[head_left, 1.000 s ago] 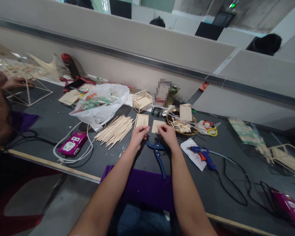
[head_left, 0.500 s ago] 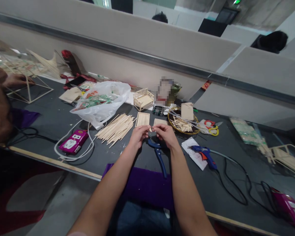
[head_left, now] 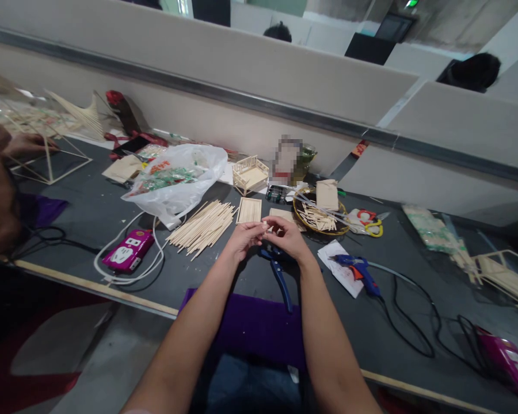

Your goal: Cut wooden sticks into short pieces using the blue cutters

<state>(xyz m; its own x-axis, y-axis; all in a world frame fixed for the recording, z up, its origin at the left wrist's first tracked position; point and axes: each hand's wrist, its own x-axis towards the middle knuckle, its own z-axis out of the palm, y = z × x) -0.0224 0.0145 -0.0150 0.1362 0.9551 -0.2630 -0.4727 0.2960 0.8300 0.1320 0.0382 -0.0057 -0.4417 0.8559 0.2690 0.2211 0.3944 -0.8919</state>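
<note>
My left hand (head_left: 247, 238) and my right hand (head_left: 287, 237) meet fingertip to fingertip above the dark table. Between them they pinch a small pale piece of wooden stick (head_left: 265, 226), mostly covered by the fingers. Just beyond the left fingertips lies a small rectangular frame of sticks (head_left: 249, 210). A blue-handled cutter (head_left: 281, 282) rests under my hands, its head partly hidden by the right one. Left of the hands is a loose pile of thin wooden sticks (head_left: 205, 227). A flat square pale piece (head_left: 280, 215) sits behind the right hand.
A basket of short sticks (head_left: 319, 217), scissors (head_left: 366, 221) and a blue glue gun (head_left: 358, 270) are to the right. Behind are a small stick model (head_left: 250, 175) and a plastic bag (head_left: 176, 178). A purple power strip (head_left: 128, 251) and another person's hand (head_left: 28, 144) are left.
My fingertips have shifted slightly around the small stick piece, and the right fingers are more curled. The things on the table stay where they were.
</note>
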